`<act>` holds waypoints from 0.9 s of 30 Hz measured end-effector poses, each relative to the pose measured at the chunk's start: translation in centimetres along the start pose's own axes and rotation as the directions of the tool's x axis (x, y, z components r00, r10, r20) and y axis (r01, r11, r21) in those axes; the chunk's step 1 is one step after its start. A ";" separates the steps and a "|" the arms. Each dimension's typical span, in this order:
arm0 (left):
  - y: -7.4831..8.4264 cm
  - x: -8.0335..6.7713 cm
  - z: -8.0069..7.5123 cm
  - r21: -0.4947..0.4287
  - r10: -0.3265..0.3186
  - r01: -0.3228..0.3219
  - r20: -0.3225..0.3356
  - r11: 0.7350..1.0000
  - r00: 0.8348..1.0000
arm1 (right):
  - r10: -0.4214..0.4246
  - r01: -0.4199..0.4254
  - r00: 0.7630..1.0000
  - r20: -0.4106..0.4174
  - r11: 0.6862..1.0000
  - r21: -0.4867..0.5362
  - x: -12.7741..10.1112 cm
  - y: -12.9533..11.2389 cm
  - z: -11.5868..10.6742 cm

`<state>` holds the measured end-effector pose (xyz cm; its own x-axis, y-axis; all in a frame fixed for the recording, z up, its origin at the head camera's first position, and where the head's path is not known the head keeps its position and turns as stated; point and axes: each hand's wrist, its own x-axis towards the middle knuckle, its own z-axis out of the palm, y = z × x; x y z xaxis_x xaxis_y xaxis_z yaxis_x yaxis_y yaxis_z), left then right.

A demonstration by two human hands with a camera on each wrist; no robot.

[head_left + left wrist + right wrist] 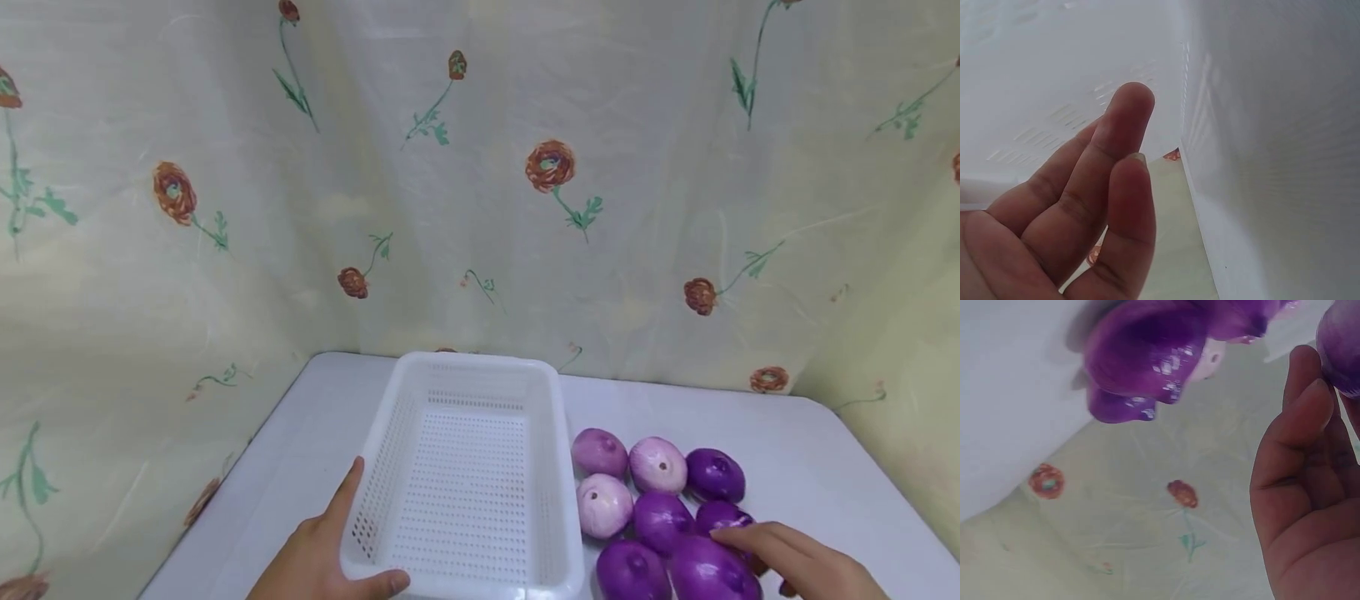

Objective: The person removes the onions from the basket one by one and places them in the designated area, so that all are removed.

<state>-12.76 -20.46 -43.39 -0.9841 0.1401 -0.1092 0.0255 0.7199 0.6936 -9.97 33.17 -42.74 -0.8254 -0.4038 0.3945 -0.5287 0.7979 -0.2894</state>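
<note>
My left hand (318, 542) is at the near left corner of a white plastic basket (384, 442). Its thumb lies over the near rim, and the index finger stretches along the left side wall. In the left wrist view its fingers (1072, 200) extend beside the basket's pale wall. On the right, several purple onions (633, 571) lie grouped beside the basket. My right hand (813, 562) reaches over this group from the right, its index fingertip against a dark onion (723, 515). The right wrist view shows fingertips right at an onion (1344, 350); the hand partly covers the nearest onions.
The basket's perforated floor (465, 500) is visible through its open top. Two paler onions (657, 465) are among the group. A white table (810, 458) carries everything, and a flowered curtain (480, 208) hangs behind and along both sides.
</note>
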 end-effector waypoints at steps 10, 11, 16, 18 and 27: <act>-0.3 -0.1 -0.1 -0.034 -0.036 0.037 0.031 0.999 0.999 | -0.042 0.044 0.994 -0.101 0.999 0.017 -2.1 2.2 2.5; -0.3 -0.1 -0.1 -0.034 -0.038 0.039 0.033 0.999 0.999 | -0.033 0.035 0.995 -0.096 0.999 0.019 -2.2 2.2 2.8; -0.2 0.0 0.0 -0.042 -0.037 0.039 0.045 0.998 0.998 | -0.021 0.022 0.996 -0.088 1.000 0.009 -2.6 2.3 3.4; -0.1 0.1 0.0 -0.048 -0.038 0.040 0.049 0.998 0.998 | -0.051 0.052 0.993 -0.108 0.999 0.007 -2.7 2.5 3.5; 0.0 0.3 0.1 -0.027 -0.029 0.030 0.045 0.999 0.999 | -0.043 0.040 0.996 -0.078 0.999 -0.034 -3.1 3.7 3.9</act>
<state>-13.00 -20.31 -43.48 -0.9755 0.1500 -0.1610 -0.0085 0.7053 0.7088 -10.17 35.64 -48.41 -0.7842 -0.4014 0.4732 -0.5542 0.7960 -0.2433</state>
